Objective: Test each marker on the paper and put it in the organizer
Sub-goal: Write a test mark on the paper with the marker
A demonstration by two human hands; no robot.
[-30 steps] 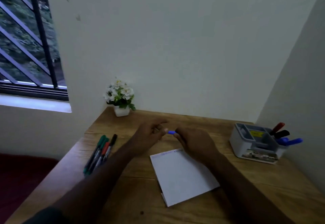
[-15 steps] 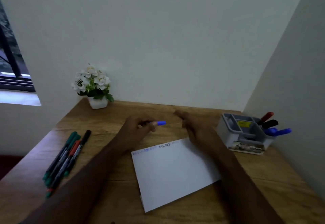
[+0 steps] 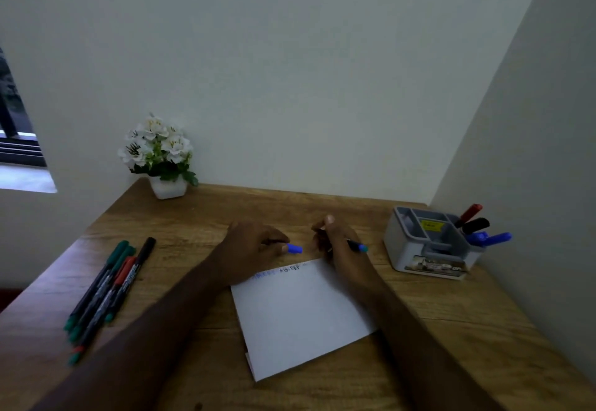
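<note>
My left hand (image 3: 254, 249) pinches a small blue cap (image 3: 295, 248) just beyond the far edge of the white paper (image 3: 300, 313). A thin blue marker (image 3: 358, 246) sits in my right hand (image 3: 335, 242), its rear end sticking out to the right; the tip is hidden by the fingers. Blue and black scribbles run along the paper's top edge. The grey organizer (image 3: 429, 246) stands at the right with red, black and blue markers leaning in its right compartment. Several green, red and black markers (image 3: 109, 288) lie in a bunch at the left.
A white pot of white flowers (image 3: 161, 159) stands at the table's back left corner. Walls close the back and right sides. The wooden table (image 3: 206, 213) drops off at the left edge, with a window beyond.
My hands have pulled apart: the cap stays in the left hand while the right hand now grips the marker body. The view shifted right and down.
</note>
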